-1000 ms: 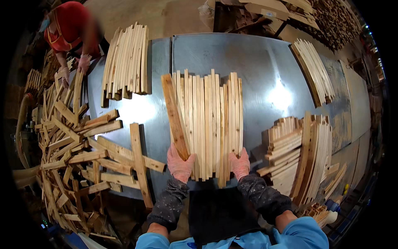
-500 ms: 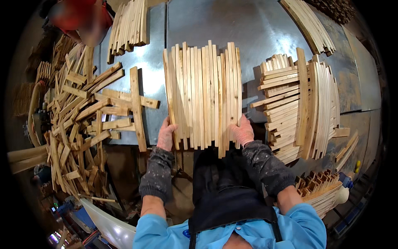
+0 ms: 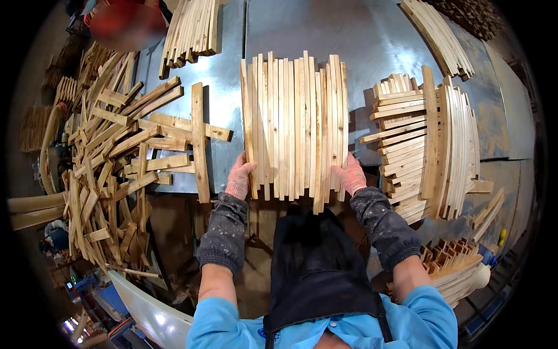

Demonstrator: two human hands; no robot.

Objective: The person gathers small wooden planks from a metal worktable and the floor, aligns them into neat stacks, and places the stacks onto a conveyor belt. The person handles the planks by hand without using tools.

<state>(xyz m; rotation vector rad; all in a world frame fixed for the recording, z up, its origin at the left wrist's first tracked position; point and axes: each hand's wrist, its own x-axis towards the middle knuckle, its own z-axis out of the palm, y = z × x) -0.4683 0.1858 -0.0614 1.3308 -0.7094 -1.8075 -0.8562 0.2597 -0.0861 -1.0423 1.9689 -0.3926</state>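
Observation:
A row of pale wooden strips (image 3: 285, 128) lies side by side in front of me, lengthwise away from my body, with uneven near ends jutting past the table's edge. My left hand (image 3: 239, 176), in a pinkish glove, grips the row's left side near its close end, thumb on top. On the opposite side my right hand (image 3: 350, 174), gloved alike, holds the outer strips with its thumb over them. The fingers beneath or behind the wood are hidden. Between them the two hands squeeze the row from both sides.
A jumbled heap of wooden offcuts (image 3: 125, 139) covers the left side, with one piece (image 3: 199, 142) lying across others. Stacked strips (image 3: 401, 151) stand at the right under a long board (image 3: 430, 134). More bundles lie at the metal table's (image 3: 325, 29) far side. Someone in red (image 3: 128, 26) is far left.
The view has shifted a little, so the table and wood appear slightly farther right and up. My hands keep their hold on the row. The person in red has moved slightly.

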